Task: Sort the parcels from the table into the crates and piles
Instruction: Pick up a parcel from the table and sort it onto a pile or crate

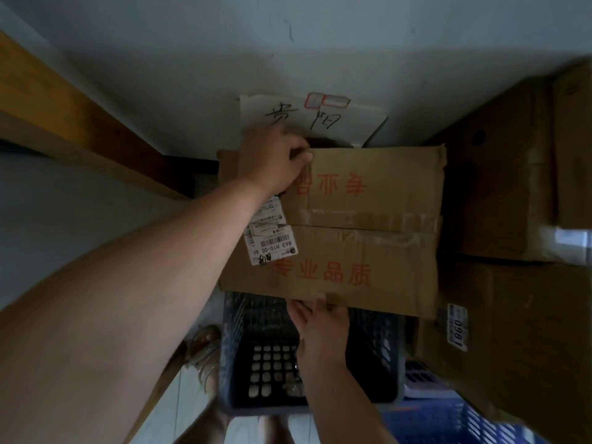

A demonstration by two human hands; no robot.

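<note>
Presently holding one cardboard parcel (368, 251) flat above a dark slatted crate (237, 354) on the floor, not yet lowered inside. Nearest, pinching its near edge with the right hand (320, 334), fingers tucked beneath, one digit on top. Farther off, clutching the far left corner with the left hand (272, 158), fingers curled over the rim. Judging by this, somewhere mid-sort: several brown boxes (512, 347) stacked at the right above a blue crate (474, 424), and no telling how many parcels wait on the table, out of view. Reading the print: red 专业品质 across the parcel's top, repeated upside down on the far flap. Also a white shipping label (270, 238) with roughly "663 H10-00", and "0981" on a sticker (457, 328) of the stack. Beyond, on the wall, a paper sign (320, 116) handwritten 贵阳.
</note>
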